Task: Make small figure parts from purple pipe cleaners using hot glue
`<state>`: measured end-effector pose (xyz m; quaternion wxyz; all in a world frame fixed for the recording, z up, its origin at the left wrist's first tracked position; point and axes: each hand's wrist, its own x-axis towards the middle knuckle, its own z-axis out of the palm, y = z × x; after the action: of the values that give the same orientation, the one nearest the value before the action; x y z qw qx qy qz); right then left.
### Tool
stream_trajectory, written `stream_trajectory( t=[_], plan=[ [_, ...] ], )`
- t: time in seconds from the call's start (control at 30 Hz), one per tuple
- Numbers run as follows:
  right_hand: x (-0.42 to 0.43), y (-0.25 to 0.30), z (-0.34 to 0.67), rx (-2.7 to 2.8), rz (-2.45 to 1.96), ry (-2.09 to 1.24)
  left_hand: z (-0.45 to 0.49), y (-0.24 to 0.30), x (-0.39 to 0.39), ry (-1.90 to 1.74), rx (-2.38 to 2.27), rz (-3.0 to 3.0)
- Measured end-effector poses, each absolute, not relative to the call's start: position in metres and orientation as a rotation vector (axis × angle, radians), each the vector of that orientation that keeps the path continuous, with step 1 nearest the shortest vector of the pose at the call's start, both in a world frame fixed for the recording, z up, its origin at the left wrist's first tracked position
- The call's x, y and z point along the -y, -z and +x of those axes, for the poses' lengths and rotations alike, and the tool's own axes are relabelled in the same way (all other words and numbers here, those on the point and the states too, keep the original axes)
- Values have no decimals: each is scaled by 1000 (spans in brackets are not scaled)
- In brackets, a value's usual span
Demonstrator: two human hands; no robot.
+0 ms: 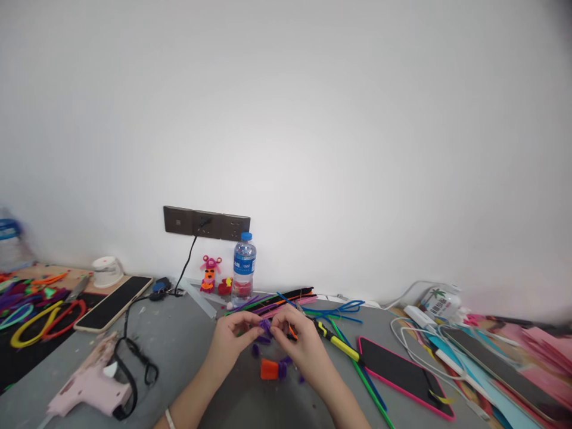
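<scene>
Between the fingertips of both hands is a small purple pipe cleaner piece (265,328). My left hand (235,336) pinches it from the left, and my right hand (292,330) grips it from the right; its far side is partly hidden by the fingers. Just below on the grey table lie an orange fuzzy block (269,369) and a small purple roll (282,370) touching it. Another purple bit (255,350) rests by the left fingertips. Behind the hands, a bundle of coloured pipe cleaners (295,296) spreads out, beside a yellow-and-black pen-like tool (342,345).
A pink glue gun (92,381) with a black cord lies at left, near a phone (115,302). A water bottle (244,271) and a pink-and-orange figure (209,277) stand by the wall. At right are a pink-edged phone (404,375), a white cable (402,339) and coloured paper (545,357).
</scene>
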<state>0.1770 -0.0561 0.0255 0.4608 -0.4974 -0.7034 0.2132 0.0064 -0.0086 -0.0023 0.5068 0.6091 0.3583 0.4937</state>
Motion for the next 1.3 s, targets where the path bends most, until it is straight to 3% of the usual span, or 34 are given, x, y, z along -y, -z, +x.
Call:
stream_trajectory(
  t=[0.4,0.83,1.3],
  plan=[
    [54,-22,174,1697,-1226,-498,10,8,6,-1181,-845,1390],
    [48,-8,162,1360,-1166,-804,11,2,9,-1142,-858,1405],
    [46,-6,161,1384,-1126,-799,9,-5,11,-1069,-778,1273]
  ],
)
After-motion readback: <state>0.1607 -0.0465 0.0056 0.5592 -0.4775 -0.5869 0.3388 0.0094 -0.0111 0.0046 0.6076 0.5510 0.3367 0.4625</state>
